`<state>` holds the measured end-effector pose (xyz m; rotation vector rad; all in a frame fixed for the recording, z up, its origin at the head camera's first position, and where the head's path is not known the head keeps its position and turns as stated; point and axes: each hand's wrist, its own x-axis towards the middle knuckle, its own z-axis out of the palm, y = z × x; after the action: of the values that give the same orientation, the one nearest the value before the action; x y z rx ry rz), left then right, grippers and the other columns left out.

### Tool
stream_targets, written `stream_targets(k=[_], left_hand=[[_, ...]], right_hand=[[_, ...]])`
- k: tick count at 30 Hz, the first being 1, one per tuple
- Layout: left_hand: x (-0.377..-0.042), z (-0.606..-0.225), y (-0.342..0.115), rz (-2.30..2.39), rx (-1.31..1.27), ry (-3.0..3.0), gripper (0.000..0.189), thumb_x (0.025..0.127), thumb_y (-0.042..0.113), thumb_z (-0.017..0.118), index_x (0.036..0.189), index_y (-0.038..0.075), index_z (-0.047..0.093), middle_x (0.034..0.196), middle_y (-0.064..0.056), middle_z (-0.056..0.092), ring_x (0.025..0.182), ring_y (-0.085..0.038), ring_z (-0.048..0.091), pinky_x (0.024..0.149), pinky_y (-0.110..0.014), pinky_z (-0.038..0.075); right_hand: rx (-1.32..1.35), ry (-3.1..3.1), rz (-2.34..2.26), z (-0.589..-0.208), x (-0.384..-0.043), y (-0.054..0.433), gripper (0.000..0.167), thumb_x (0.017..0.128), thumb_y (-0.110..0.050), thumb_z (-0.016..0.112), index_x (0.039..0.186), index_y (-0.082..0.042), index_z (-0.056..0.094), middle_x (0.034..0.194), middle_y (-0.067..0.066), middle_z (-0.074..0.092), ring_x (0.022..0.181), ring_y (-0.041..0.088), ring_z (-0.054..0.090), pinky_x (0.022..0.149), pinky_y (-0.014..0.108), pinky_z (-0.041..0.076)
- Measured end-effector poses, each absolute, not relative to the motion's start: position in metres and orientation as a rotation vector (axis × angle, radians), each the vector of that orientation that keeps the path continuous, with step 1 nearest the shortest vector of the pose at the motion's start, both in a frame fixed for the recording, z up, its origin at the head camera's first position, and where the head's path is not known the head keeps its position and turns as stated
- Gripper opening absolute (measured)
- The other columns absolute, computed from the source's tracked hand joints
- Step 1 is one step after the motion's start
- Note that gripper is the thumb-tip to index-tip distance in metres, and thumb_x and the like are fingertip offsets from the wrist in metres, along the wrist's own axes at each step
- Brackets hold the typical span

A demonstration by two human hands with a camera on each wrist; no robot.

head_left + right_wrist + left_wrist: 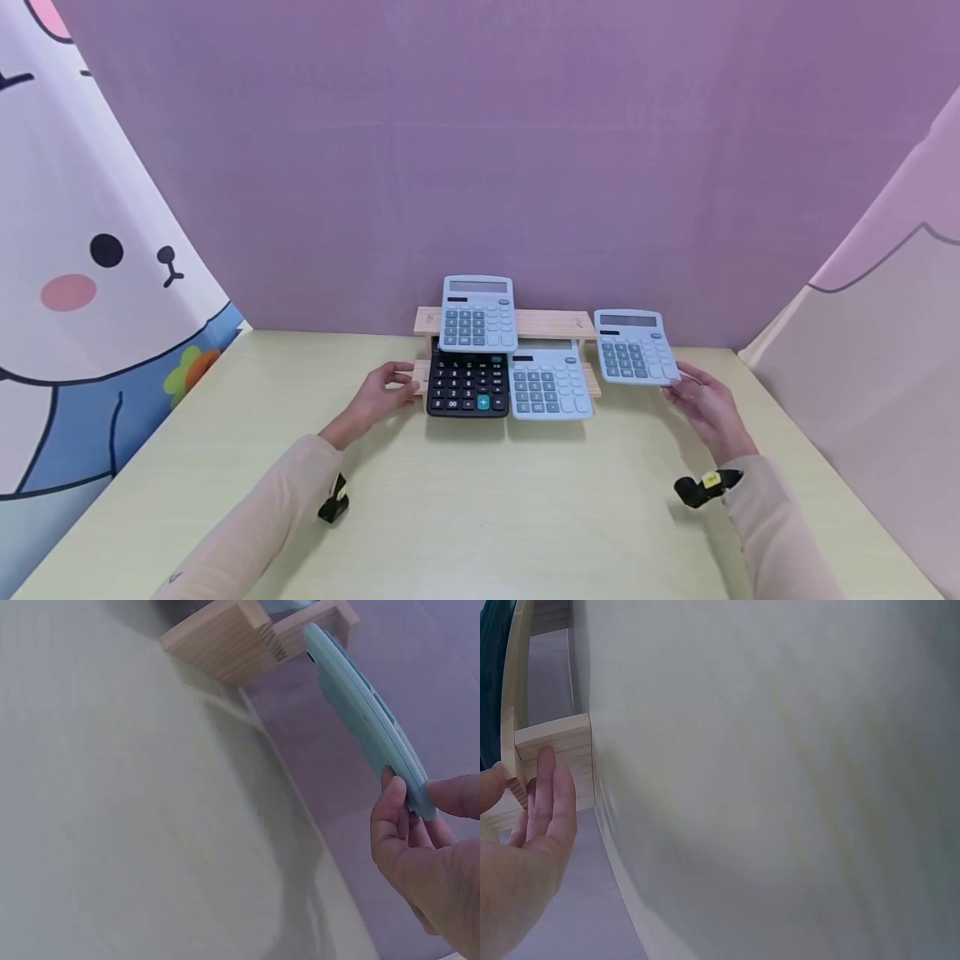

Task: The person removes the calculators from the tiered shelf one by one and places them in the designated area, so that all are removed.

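Right of the middle of the head view, your right hand (705, 408) pinches a pale blue calculator (636, 348). Your left hand (378, 396) grips the middle's wooden rack (555, 323), beside a black calculator (468, 390).

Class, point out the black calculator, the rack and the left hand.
Black calculator (468, 386): head view, on its keypad.
Rack (555, 323): head view, on its upper bar.
Left hand (376, 397): head view, on its back.

Pale-blue calculator (636, 347), partly grey-keyed, tilted face-up, raised just right of two-tiered light-wood rack (555, 323).
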<state>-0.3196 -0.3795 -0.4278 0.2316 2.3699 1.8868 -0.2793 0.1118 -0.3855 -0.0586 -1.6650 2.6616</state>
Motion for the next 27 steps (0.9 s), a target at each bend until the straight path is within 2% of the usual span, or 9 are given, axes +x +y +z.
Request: stream_targets(k=[4, 11, 14, 20, 27], left_hand=[[-0.320, -0.428, -0.380, 1.892, 0.233, 2.372, 0.045, 0.090, 0.003, 0.054, 0.129, -0.009, 0.037, 0.116, -0.029, 0.049, 0.090, -0.034, 0.064, 0.083, -0.036, 0.058], [-0.321, -0.430, -0.381, 1.886, 0.246, 2.375, 0.045, 0.090, 0.003, 0.054, 0.129, -0.010, 0.037, 0.116, -0.030, 0.049, 0.091, -0.035, 0.063, 0.084, -0.037, 0.057], [-0.320, -0.429, -0.381, 1.880, 0.243, 2.383, 0.044, 0.090, 0.003, 0.054, 0.129, -0.009, 0.038, 0.116, -0.030, 0.049, 0.091, -0.034, 0.064, 0.084, -0.037, 0.057], [-0.319, -0.429, -0.381, 1.868, 0.234, 2.392, 0.043, 0.090, 0.004, 0.054, 0.129, -0.009, 0.038, 0.117, -0.030, 0.048, 0.090, -0.031, 0.064, 0.084, -0.036, 0.057], [-0.319, -0.428, -0.380, 1.867, 0.232, 2.389, 0.044, 0.090, 0.004, 0.054, 0.129, -0.009, 0.038, 0.116, -0.030, 0.049, 0.089, -0.030, 0.065, 0.083, -0.036, 0.058]], right_hand=[[-0.128, -1.721, 2.637, -0.391, -0.279, 0.113, 0.030, 0.089, 0.013, 0.041, 0.113, -0.004, 0.045, 0.086, 0.003, 0.067, 0.078, 0.013, 0.062, 0.073, 0.020, 0.056], [-0.212, -1.842, 2.574, -0.399, -0.278, 0.115, 0.050, 0.089, 0.011, 0.042, 0.136, 0.002, 0.026, 0.088, -0.002, 0.065, 0.082, 0.008, 0.061, 0.077, 0.019, 0.056], [-0.216, -1.862, 2.560, -0.403, -0.279, 0.115, 0.049, 0.089, 0.010, 0.044, 0.135, 0.002, 0.028, 0.088, -0.003, 0.065, 0.082, 0.008, 0.061, 0.077, 0.018, 0.056], [-0.227, -1.878, 2.535, -0.409, -0.280, 0.113, 0.034, 0.088, 0.011, 0.045, 0.120, -0.002, 0.041, 0.084, -0.001, 0.067, 0.078, 0.008, 0.063, 0.074, 0.018, 0.056], [-0.242, -1.914, 2.499, -0.412, -0.281, 0.113, 0.039, 0.089, 0.011, 0.043, 0.126, 0.001, 0.037, 0.083, -0.004, 0.066, 0.078, 0.006, 0.062, 0.074, 0.017, 0.056]])
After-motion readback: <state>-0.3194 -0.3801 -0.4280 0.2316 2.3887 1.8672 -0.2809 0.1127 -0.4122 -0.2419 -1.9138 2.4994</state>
